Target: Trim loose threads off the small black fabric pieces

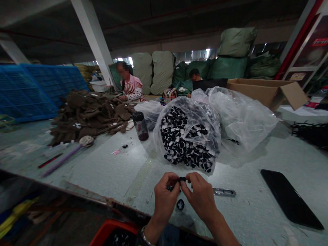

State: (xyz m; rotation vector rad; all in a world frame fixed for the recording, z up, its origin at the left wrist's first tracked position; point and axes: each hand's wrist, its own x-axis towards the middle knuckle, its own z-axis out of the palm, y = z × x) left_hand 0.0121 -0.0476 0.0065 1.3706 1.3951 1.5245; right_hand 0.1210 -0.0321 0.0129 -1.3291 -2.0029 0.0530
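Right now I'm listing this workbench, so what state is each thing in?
Left hand: pinching small dark piece
Right hand: pinching same piece
Clear bag: filled, mouth unclear
Cardboard box: open
Phone: flat, screen dark
Jar: upright, lidded
Red bin: open, holding pieces
Bottle: capped
Brown cloth: heaped

Pale green bench (100,169). Near edge: small black-and-white piece (180,204), silver metal tool (225,192) just beyond, to right. Toward near right corner: black phone (291,199). Middle: clear plastic bag (216,126) of similar pieces, dark tumbler (140,127) at left. Toward left edge: brown cloth pile (90,113), purple stick (62,161), red pen (49,161). Toward right edge: tangled black cords (318,135).
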